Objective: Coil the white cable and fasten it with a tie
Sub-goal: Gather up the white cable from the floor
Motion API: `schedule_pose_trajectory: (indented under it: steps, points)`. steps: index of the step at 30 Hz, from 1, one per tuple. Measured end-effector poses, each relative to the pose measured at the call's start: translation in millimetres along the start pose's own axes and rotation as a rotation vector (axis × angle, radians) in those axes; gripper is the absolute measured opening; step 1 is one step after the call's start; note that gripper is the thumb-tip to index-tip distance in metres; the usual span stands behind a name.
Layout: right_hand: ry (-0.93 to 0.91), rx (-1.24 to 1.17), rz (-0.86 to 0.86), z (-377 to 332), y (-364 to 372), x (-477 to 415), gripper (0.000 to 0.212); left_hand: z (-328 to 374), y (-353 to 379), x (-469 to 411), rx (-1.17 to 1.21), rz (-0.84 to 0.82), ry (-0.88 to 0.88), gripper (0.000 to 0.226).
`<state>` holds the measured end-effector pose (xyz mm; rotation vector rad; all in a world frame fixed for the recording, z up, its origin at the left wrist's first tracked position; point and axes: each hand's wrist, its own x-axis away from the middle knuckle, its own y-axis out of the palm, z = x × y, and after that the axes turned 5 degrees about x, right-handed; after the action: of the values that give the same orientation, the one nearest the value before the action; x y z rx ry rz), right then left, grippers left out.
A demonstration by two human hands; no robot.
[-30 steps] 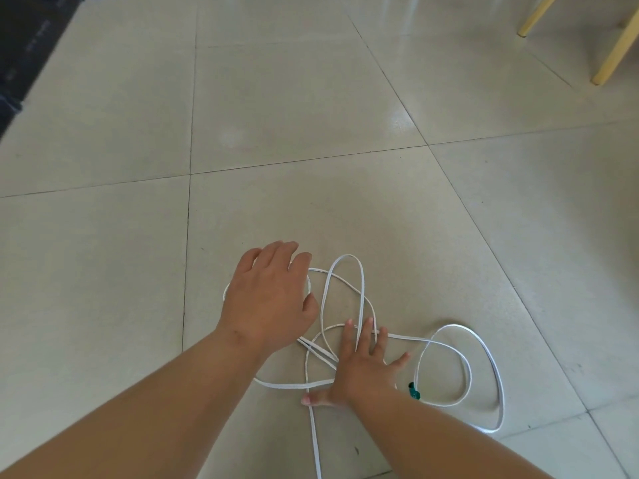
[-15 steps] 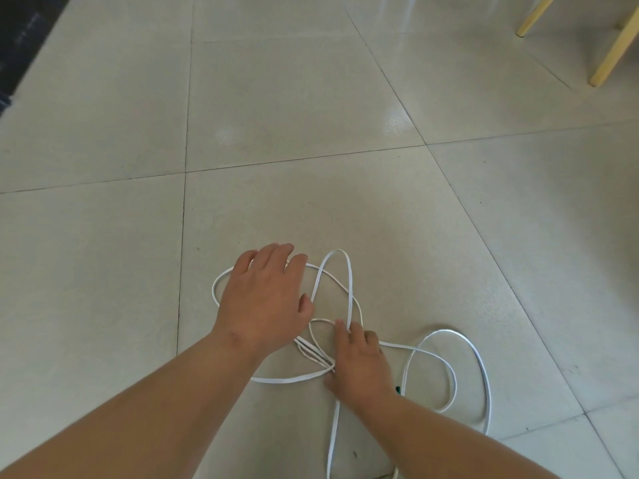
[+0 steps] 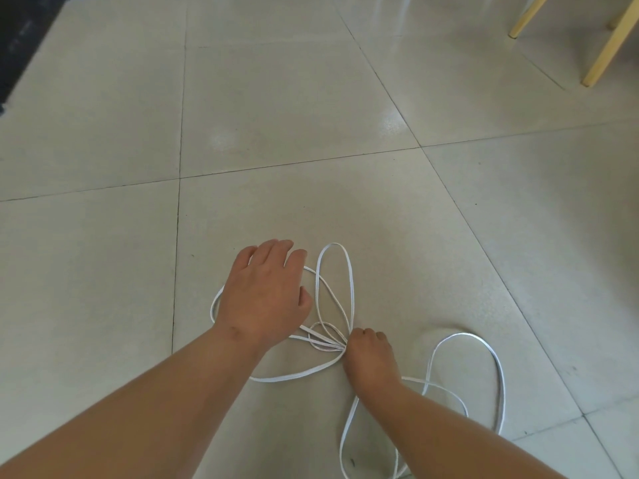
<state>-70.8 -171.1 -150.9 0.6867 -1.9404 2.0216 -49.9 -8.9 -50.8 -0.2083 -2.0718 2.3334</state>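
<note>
- Right hand [image 3: 370,357]: fingers curled, pinching the gathered strands of the white cable [image 3: 461,335] against the tiled floor [image 3: 311,115].
- White cable: uncoiled, with loops fanning out beyond, left and right of the right hand.
- Left hand [image 3: 266,295]: just left of the right hand, palm down, fingers loosely bent, resting on a loop.
- Yellow furniture legs [image 3: 608,46]: far beyond the right hand, to its right.

bright daylight, glare patches on glossy floor tiles [image 3: 390,124], sharp focus, wide-angle bending
</note>
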Motion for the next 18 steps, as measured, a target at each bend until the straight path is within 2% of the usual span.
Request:
schedule_pose_trajectory:
  steps: [14, 18]
  points:
    - [-0.047, -0.101, -0.047, 10, -42, -19, 0.030, 2, -26, -19, 0.007, -0.037, -0.064, 0.047]
    - [-0.116, -0.109, 0.028, 19, -78, -24, 0.028, 4, -46, -35, 0.001, -0.006, -0.057, 0.047]
